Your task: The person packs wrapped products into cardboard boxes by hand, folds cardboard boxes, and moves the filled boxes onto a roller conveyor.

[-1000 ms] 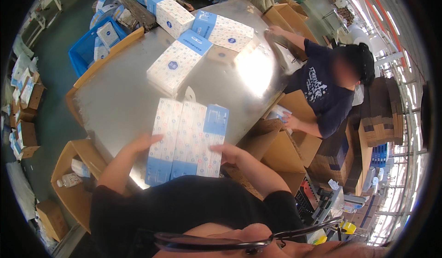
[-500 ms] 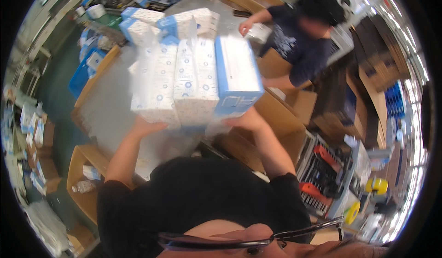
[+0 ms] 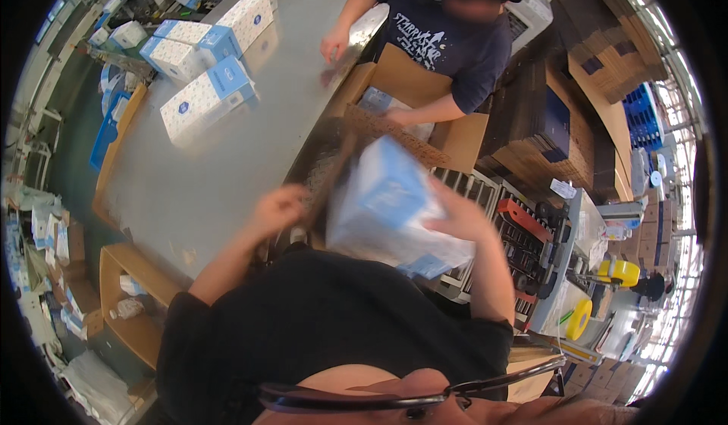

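A blurred bundle of blue-and-white tissue packs (image 3: 387, 205) is tilted just in front of my body, over the near part of an open cardboard box. My right hand (image 3: 459, 216) grips its right side, fingers spread along the wrapping. To the left of the bundle, apart from it, is my left hand (image 3: 279, 209), near a raised brown flap (image 3: 330, 178). Motion smears its fingers, so their closing is unclear. More tissue packs (image 3: 208, 99) lie at the far left of the grey metal table (image 3: 220, 190).
Across from me a co-worker (image 3: 455, 38) reaches into another cardboard box (image 3: 462, 133) holding a pack. Flattened cartons (image 3: 531, 137) are stacked at the right, beside a roller machine with red parts (image 3: 523, 224). An open carton (image 3: 125, 273) with a bottle stands at the lower left.
The row of packs came from over the table toward me and rightward, turning and tilting. My left hand has come off it; my right hand stays on it. The co-worker's arm now reaches into a box.
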`<act>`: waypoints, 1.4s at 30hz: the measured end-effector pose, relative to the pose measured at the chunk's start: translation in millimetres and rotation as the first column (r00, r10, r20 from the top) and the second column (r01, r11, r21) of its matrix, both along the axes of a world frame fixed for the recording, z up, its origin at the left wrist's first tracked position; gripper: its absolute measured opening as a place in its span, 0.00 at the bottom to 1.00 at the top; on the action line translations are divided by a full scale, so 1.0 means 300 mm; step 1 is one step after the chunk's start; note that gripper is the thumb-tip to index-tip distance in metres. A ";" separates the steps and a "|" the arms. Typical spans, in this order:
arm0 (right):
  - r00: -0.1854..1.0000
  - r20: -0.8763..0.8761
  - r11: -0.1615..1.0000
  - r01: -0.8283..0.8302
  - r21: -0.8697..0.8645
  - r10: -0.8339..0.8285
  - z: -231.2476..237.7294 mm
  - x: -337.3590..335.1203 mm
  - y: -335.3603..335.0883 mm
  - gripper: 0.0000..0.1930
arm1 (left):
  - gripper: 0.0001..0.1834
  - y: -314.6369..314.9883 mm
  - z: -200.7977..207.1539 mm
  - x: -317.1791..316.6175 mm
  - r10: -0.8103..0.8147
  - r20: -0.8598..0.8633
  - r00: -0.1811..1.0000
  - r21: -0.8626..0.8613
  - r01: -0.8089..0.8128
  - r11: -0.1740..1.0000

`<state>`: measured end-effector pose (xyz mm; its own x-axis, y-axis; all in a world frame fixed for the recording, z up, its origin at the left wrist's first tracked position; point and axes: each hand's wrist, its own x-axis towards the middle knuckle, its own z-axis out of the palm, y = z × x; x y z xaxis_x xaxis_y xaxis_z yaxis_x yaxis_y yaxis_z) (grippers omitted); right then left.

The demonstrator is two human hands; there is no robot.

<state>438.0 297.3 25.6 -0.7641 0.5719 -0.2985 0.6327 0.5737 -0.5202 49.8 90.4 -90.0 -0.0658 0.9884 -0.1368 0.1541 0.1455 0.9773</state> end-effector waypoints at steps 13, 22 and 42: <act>0.886 0.438 0.976 0.066 0.208 -0.154 -0.912 -0.256 -0.172 0.45 | 0.18 -0.399 -0.171 -0.116 0.455 -0.457 0.764 -0.172 -0.578 0.797; 0.701 0.707 0.988 -0.152 0.014 0.097 -0.793 -0.419 -0.154 0.54 | 0.14 -0.886 -0.152 -0.508 0.645 -0.760 -0.077 0.331 -0.900 0.283; 0.686 0.599 0.113 -0.691 0.713 0.413 0.012 -1.935 0.671 0.50 | 0.38 -1.378 -0.544 -0.531 0.901 0.030 -0.432 -0.309 -0.861 -0.403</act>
